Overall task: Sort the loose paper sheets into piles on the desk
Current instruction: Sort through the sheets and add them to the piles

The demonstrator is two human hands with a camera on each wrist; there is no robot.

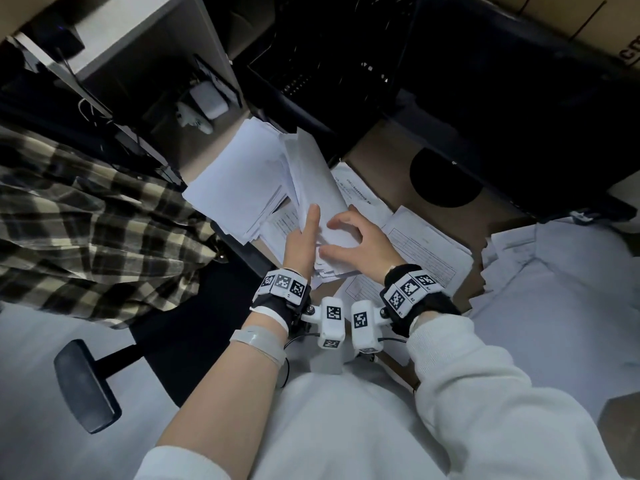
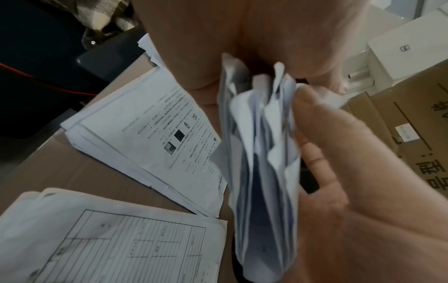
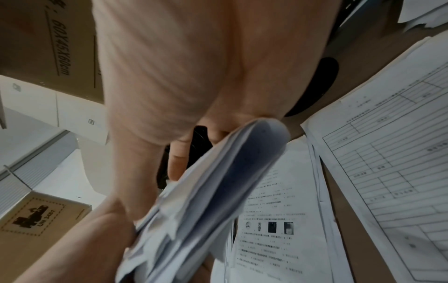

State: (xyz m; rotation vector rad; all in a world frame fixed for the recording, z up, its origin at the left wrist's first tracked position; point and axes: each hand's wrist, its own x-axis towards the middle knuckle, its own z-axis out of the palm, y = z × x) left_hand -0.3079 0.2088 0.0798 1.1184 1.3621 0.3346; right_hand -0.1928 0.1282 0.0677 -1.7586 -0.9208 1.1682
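A thick bundle of white paper sheets (image 1: 317,181) stands tilted on edge above the brown desk (image 1: 377,157). My left hand (image 1: 302,237) grips its lower left side, thumb lying up the front. My right hand (image 1: 360,233) holds its lower right, fingers spread over the face. In the left wrist view the bundle (image 2: 261,153) fans open between palm and thumb (image 2: 339,145). In the right wrist view the bundle (image 3: 213,191) is wrapped by fingers (image 3: 178,162). A blank pile (image 1: 235,178) lies to the left. Printed sheets (image 1: 356,192) and ruled forms (image 1: 426,244) lie underneath.
A messy white paper heap (image 1: 554,271) covers the right side. A black round hole (image 1: 445,178) is in the desk behind the forms. A black crate (image 1: 346,64) stands at the back. A plaid shirt (image 1: 86,216) and a chair armrest (image 1: 86,386) are on my left.
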